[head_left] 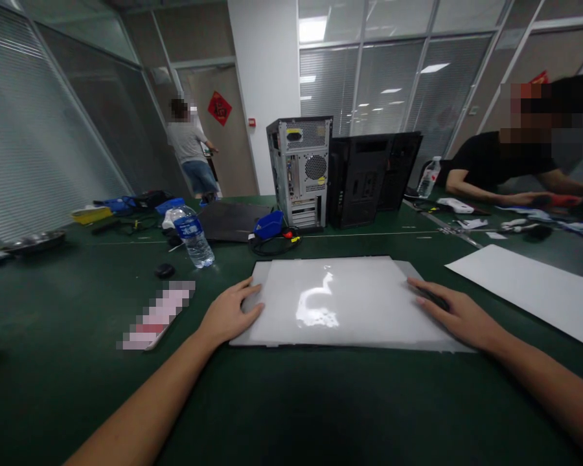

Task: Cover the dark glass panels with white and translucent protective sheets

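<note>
A white, glossy flat panel (359, 304) lies on the green table with a bright reflection on it. Translucent sheet margins show at its left and right sides, and a thin dark edge shows along its back. My left hand (229, 310) rests at the panel's left edge, thumb and forefinger spread on the surface. At the opposite edge, my right hand (454, 314) touches the sheet with its fingers stretched out and apart. The undersides of both hands are hidden.
Behind the panel stand a computer tower (301, 175) and black cases (364, 178). To the left are a water bottle (194, 236), a black mouse (164, 270) and a blurred pink phone-like object (160, 317). A white sheet (534, 285) lies right, near a seated person (490, 162). Another person (189, 145) stands behind.
</note>
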Available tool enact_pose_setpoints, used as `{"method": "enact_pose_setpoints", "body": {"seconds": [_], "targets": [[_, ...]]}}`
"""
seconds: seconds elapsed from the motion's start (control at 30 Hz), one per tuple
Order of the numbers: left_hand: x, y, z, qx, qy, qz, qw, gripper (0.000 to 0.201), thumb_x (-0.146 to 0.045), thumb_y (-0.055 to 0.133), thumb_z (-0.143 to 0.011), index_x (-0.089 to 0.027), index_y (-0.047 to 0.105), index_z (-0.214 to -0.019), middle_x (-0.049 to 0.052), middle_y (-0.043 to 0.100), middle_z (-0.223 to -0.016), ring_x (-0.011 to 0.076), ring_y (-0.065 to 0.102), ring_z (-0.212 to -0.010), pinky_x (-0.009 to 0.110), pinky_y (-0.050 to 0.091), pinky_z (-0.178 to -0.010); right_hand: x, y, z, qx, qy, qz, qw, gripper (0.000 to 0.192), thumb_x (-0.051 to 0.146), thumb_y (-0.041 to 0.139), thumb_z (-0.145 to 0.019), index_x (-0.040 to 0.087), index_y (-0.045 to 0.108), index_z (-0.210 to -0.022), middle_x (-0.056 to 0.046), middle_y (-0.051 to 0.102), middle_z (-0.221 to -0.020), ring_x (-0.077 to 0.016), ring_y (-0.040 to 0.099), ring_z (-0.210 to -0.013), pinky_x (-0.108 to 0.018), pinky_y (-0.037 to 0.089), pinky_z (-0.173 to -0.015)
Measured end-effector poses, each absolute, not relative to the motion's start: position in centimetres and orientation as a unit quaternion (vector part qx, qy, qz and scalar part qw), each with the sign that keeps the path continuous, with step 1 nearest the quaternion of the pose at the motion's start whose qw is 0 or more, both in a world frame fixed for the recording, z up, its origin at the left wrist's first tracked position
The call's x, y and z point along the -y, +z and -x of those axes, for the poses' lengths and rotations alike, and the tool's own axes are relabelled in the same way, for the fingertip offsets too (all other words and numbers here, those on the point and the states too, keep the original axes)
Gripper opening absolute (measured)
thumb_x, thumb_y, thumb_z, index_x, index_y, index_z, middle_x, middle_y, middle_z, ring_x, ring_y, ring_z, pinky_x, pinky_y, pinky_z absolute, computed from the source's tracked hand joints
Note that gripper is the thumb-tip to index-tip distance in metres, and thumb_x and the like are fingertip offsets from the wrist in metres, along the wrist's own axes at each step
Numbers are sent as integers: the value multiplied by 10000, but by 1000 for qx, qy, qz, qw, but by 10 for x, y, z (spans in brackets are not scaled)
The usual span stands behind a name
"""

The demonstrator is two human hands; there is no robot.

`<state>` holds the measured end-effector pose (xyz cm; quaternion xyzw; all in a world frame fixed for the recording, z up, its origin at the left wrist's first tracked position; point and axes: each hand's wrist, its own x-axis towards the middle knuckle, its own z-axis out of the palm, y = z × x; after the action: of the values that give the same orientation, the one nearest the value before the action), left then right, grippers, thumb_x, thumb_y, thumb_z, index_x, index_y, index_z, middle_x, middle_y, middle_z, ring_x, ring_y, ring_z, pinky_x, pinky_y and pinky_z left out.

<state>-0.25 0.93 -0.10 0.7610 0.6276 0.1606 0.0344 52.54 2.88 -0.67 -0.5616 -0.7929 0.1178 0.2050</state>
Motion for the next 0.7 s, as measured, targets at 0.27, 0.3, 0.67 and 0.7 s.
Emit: {"method": "enact_pose_setpoints", "body": {"seconds": [0.27, 0.3, 0.67, 0.7], "targets": [[-9, -3, 2, -620, 139, -772, 35, 701, -679, 555, -879, -316, 554, -1478, 108, 425, -1621, 387, 474, -1425, 581, 356, -1168, -35, -10, -538, 767, 32, 601, 222, 647, 587, 416, -992, 249, 454, -1542, -115, 455, -1568, -391, 373, -1458, -629, 393, -1131], [-8, -3, 2, -618, 134, -774, 34, 688, -672, 554, -882, -327, 553, -1477, 108, 419, -1624, 392, 466, -1430, 599, 340, -1170, -38, -10, -545, 758, 7, 616, 214, 659, 585, 411, -990, 228, 452, -1542, -139, 452, -1565, -401, 375, -1455, -629, 388, -1133], [-10, 2, 3, -636, 121, -762, -7, 545, -591, 531, -902, -236, 715, -1273, 138, 614, -1459, 358, 538, -1376, 627, 274, -1201, -67, -31, -686, 586, -96, 796, 118, 779, 659, 344, -938, 95, 582, -1419, -293, 531, -1439, -500, 492, -1305, -700, 361, -1003], [-11, 1, 2, -637, 129, -760, -9, 538, -582, 533, -902, -223, 713, -1260, 142, 631, -1439, 355, 556, -1358, 621, 289, -1198, -68, -34, -693, 571, -75, 809, 118, 819, 688, 351, -924, 87, 570, -1435, -305, 533, -1430, -510, 522, -1262, -687, 397, -955]]}}
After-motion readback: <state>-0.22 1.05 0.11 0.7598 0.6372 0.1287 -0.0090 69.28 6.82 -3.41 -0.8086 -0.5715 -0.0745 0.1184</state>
